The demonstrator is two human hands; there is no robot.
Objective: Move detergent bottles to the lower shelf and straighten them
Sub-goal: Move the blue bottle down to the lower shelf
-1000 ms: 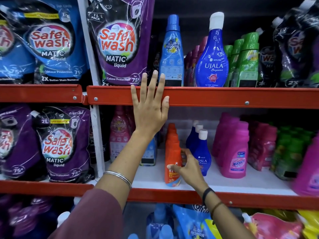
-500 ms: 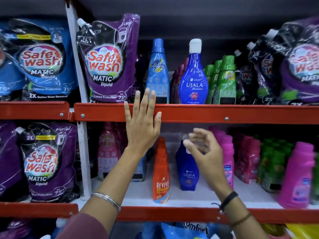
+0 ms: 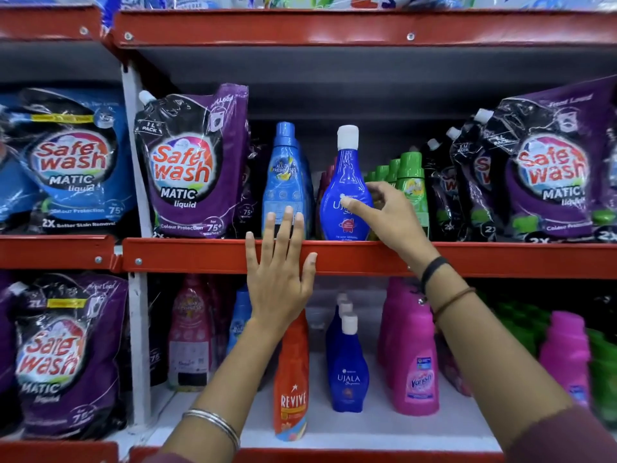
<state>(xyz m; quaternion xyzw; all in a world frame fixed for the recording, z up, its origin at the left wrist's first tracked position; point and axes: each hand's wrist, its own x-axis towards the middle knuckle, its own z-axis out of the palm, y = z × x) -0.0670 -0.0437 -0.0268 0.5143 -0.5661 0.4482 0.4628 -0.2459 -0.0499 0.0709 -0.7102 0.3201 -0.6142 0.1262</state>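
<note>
Up on the upper shelf (image 3: 367, 259), the right hand (image 3: 387, 218) reaches a dark-blue Ujala bottle (image 3: 345, 182), its thumb on the label and its curled fingers at the bottle's right side, not closed round it. That bottle stands upright, beside a light-blue bottle (image 3: 283, 175). Flat on the shelf's red edge, the left hand (image 3: 278, 272) has its fingers spread. Below, more Ujala bottles (image 3: 349, 369) stand on the lower shelf (image 3: 367, 426), between a Revive bottle (image 3: 292, 379) and pink bottles (image 3: 415, 355).

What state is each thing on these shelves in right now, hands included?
Left hand: open, flat against the red shelf edge.
Right hand: closing around the Ujala bottle, not yet gripping.
Upper Ujala bottle: upright, capped, on the upper shelf.
Light blue bottle: upright, capped.
Revive bottle: upright on the lower shelf.
Lower Ujala bottles: upright, capped, in a row.
</note>
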